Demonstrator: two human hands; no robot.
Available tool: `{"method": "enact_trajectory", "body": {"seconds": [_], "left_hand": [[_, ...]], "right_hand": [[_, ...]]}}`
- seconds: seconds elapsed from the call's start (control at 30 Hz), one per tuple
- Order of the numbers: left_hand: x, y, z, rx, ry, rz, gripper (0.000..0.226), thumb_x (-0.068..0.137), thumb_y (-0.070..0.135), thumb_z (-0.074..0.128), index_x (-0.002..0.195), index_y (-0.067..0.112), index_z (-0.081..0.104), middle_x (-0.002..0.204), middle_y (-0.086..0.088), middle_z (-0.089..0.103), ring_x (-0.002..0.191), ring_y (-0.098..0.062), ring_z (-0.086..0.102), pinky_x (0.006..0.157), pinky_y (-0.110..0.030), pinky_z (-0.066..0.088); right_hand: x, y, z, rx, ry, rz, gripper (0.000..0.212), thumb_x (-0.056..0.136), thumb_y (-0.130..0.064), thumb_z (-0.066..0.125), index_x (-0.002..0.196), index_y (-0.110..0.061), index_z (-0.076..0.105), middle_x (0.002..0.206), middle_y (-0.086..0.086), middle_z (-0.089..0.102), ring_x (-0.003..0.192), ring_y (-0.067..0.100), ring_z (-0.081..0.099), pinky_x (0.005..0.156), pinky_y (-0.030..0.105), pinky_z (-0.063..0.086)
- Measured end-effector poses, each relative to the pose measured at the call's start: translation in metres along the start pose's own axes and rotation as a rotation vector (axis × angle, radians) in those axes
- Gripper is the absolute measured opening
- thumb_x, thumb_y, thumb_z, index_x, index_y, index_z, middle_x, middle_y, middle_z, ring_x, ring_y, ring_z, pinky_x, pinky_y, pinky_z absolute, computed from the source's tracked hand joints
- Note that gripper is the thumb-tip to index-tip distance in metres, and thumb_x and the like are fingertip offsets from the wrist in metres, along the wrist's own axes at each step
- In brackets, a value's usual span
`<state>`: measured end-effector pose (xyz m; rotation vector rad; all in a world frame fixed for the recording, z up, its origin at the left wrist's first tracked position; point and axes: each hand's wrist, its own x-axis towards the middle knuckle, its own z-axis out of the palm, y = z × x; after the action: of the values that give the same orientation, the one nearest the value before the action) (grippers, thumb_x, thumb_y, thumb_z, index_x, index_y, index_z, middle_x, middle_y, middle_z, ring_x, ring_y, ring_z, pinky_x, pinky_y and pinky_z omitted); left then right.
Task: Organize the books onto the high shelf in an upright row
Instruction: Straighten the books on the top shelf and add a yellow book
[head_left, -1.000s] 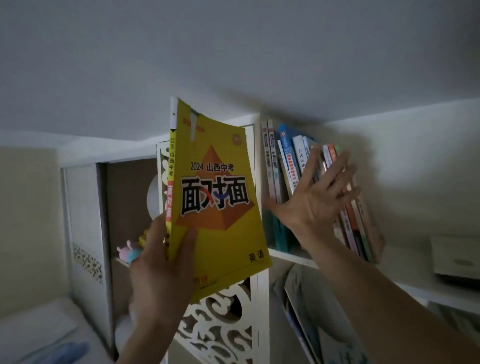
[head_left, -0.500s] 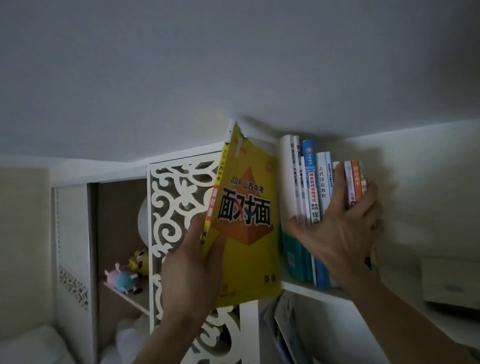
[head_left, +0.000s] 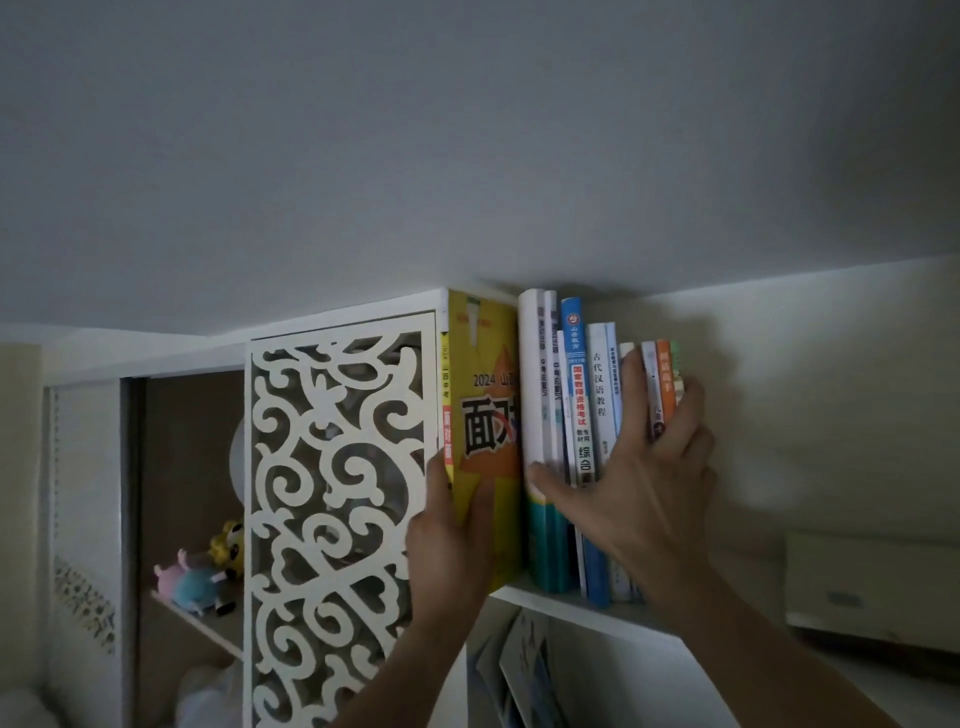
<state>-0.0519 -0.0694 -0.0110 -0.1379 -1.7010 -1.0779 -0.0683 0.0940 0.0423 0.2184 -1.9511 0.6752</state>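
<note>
Yellow paperback (head_left: 480, 415): upright, partly slid into the left end of the high shelf (head_left: 550, 597), between the white fretwork panel (head_left: 332, 519) and the row of books (head_left: 582, 441). Front cover faces right and is largely hidden by the first white spine; lower edge appears level with the shelf board, though the contact is hidden by the hand.

Left hand (head_left: 452, 540): grips the yellow paperback low at its spine, thumb on the spine side, fingers curled against the cover.

Right hand (head_left: 639, 483): fingers spread flat across the spines of the row, thumb on the leftmost books, fingertips reaching the orange and green spines at the right end. It presses rather than grasps.

Row of books: standing upright, spines out, close together; nothing visible props its right end except the hand.

Other items: soft toys (head_left: 202, 577) on a lower shelf to the left; a pale box (head_left: 872, 587) at right; loose booklets (head_left: 524, 670) in the compartment below.

Risks, as judged:
- Gap looks tight; pushing the soft cover in could buckle or crease it against the neighbouring spine.
- Lifting the right hand early could let the row lean or slide rightward.
- Friction from the entering paperback could drag the first white book backward.
- Releasing the low, one-handed grip before the paperback is seated could tip it off the shelf edge.
</note>
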Motion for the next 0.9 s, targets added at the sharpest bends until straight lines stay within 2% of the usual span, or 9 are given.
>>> {"method": "enact_trajectory", "body": {"seconds": [0.13, 0.2, 0.27, 0.37, 0.47, 0.63, 0.73, 0.83, 0.9], "left_hand": [[0.004, 0.002, 0.022, -0.084, -0.114, -0.027, 0.037, 0.107, 0.038, 0.047, 0.141, 0.036, 0.033, 0.104, 0.020, 0.067, 0.081, 0.019, 0.065, 0.061, -0.007, 0.052], [0.004, 0.001, 0.021, -0.244, -0.123, -0.084, 0.030, 0.107, 0.042, 0.041, 0.137, 0.042, 0.037, 0.107, 0.018, 0.072, 0.092, 0.011, 0.068, 0.067, -0.011, 0.055], [0.003, 0.002, 0.021, -0.370, -0.155, -0.102, 0.036, 0.106, 0.047, 0.037, 0.142, 0.044, 0.039, 0.115, 0.022, 0.071, 0.103, 0.006, 0.068, 0.076, -0.015, 0.057], [0.004, 0.001, 0.029, -0.387, -0.148, -0.077, 0.040, 0.107, 0.045, 0.036, 0.148, 0.043, 0.037, 0.124, 0.023, 0.066, 0.112, 0.006, 0.065, 0.084, -0.011, 0.054], [0.012, -0.005, 0.037, -0.395, -0.170, -0.091, 0.028, 0.110, 0.041, 0.031, 0.134, 0.050, 0.043, 0.117, 0.034, 0.066, 0.113, 0.011, 0.062, 0.085, -0.007, 0.051], [0.016, -0.010, 0.030, -0.387, -0.237, -0.062, 0.035, 0.110, 0.040, 0.028, 0.143, 0.047, 0.036, 0.124, 0.023, 0.066, 0.120, 0.006, 0.061, 0.099, -0.021, 0.055], [0.012, -0.003, 0.017, -0.237, -0.181, 0.172, 0.049, 0.113, 0.029, 0.032, 0.159, 0.038, 0.017, 0.147, 0.011, 0.053, 0.131, -0.006, 0.058, 0.101, -0.030, 0.056], [0.018, -0.010, 0.018, 0.117, -0.072, 0.547, 0.057, 0.110, 0.020, 0.032, 0.163, 0.005, 0.016, 0.170, -0.012, 0.017, 0.158, -0.029, 0.018, 0.125, -0.049, 0.028], [0.025, -0.023, 0.023, 0.285, -0.107, 0.628, 0.058, 0.109, 0.025, 0.027, 0.161, 0.003, 0.019, 0.172, -0.013, 0.008, 0.159, -0.032, 0.007, 0.125, -0.058, 0.022]], "right_hand": [[-0.001, 0.019, -0.003, 0.232, -0.053, -0.094, 0.144, 0.054, -0.079, 0.079, 0.160, -0.033, -0.008, 0.162, 0.008, 0.020, 0.143, 0.032, 0.035, 0.108, 0.058, 0.044], [-0.006, 0.032, 0.002, 0.395, -0.102, -0.002, 0.142, 0.051, -0.075, 0.085, 0.158, -0.033, 0.002, 0.152, 0.000, 0.039, 0.135, 0.023, 0.049, 0.104, 0.053, 0.049], [-0.014, 0.038, 0.008, 0.444, -0.157, 0.100, 0.134, 0.047, -0.086, 0.078, 0.153, -0.035, 0.013, 0.140, -0.007, 0.052, 0.122, 0.019, 0.059, 0.096, 0.051, 0.056], [-0.020, 0.039, 0.017, 0.417, -0.157, 0.156, 0.129, 0.046, -0.092, 0.071, 0.149, -0.037, 0.017, 0.139, -0.007, 0.051, 0.120, 0.019, 0.058, 0.095, 0.051, 0.056], [-0.017, 0.032, 0.023, 0.395, -0.136, 0.191, 0.134, 0.039, -0.100, 0.064, 0.148, -0.037, 0.018, 0.137, -0.005, 0.052, 0.119, 0.022, 0.058, 0.094, 0.053, 0.056], [-0.018, 0.024, 0.026, 0.336, -0.091, 0.173, 0.142, 0.036, -0.105, 0.055, 0.152, -0.034, 0.013, 0.140, -0.001, 0.044, 0.126, 0.024, 0.050, 0.099, 0.054, 0.052], [-0.023, 0.018, 0.023, 0.276, -0.025, 0.066, 0.146, 0.040, -0.101, 0.058, 0.156, -0.029, 0.006, 0.143, 0.002, 0.036, 0.129, 0.024, 0.044, 0.101, 0.051, 0.049], [-0.024, 0.016, 0.026, 0.256, -0.016, -0.016, 0.147, 0.044, -0.097, 0.061, 0.159, -0.025, 0.003, 0.150, 0.006, 0.033, 0.132, 0.025, 0.043, 0.097, 0.056, 0.052], [-0.022, 0.018, 0.028, 0.267, -0.023, -0.021, 0.145, 0.045, -0.093, 0.066, 0.159, -0.030, 0.002, 0.152, 0.003, 0.033, 0.134, 0.022, 0.043, 0.097, 0.057, 0.053]]}}
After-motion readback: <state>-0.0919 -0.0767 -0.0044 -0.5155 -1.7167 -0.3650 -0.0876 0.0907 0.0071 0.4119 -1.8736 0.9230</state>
